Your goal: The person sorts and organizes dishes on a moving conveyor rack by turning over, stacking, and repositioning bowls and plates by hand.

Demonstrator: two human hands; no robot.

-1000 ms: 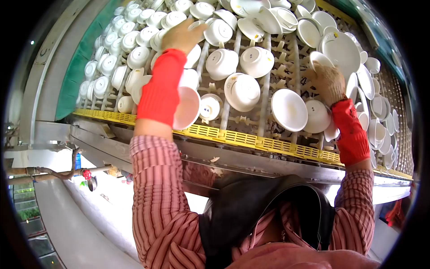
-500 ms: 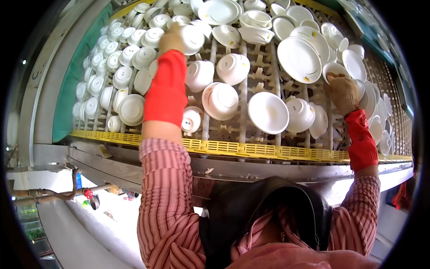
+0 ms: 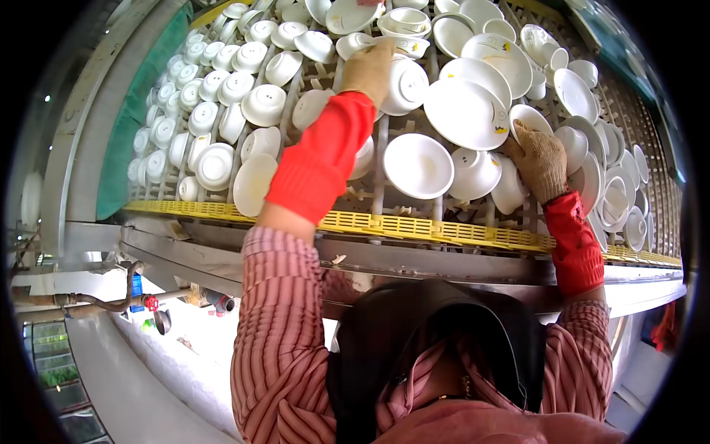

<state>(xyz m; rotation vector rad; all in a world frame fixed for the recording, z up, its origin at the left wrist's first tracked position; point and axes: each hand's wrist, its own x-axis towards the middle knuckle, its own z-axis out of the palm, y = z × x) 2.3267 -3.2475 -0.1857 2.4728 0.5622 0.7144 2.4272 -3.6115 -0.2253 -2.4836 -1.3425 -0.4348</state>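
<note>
My left hand (image 3: 368,72), in a tan glove with a red cuff, reaches to the middle of the pegged rack. Its fingers are closed at the left side of an upturned white bowl (image 3: 407,87). My right hand (image 3: 541,161), gloved the same way, grips the rim of a tilted white bowl (image 3: 529,118) among the dishes on the right. Between the hands lie a large white plate (image 3: 464,113) with a yellow motif and a white bowl (image 3: 418,166) facing me. An upturned bowl (image 3: 474,175) sits beside it. My left forearm covers some dishes.
Rows of small upturned bowls (image 3: 235,87) fill the rack's left side. Plates and bowls (image 3: 614,200) lean together at the right. A yellow slotted edge strip (image 3: 414,227) and a metal ledge (image 3: 444,257) run along the front. A green sheet (image 3: 122,159) borders the left.
My left hand has moved right, from a bowl at the left to one in the middle. My right hand has shifted left and down. Several dishes sit further left in view.
</note>
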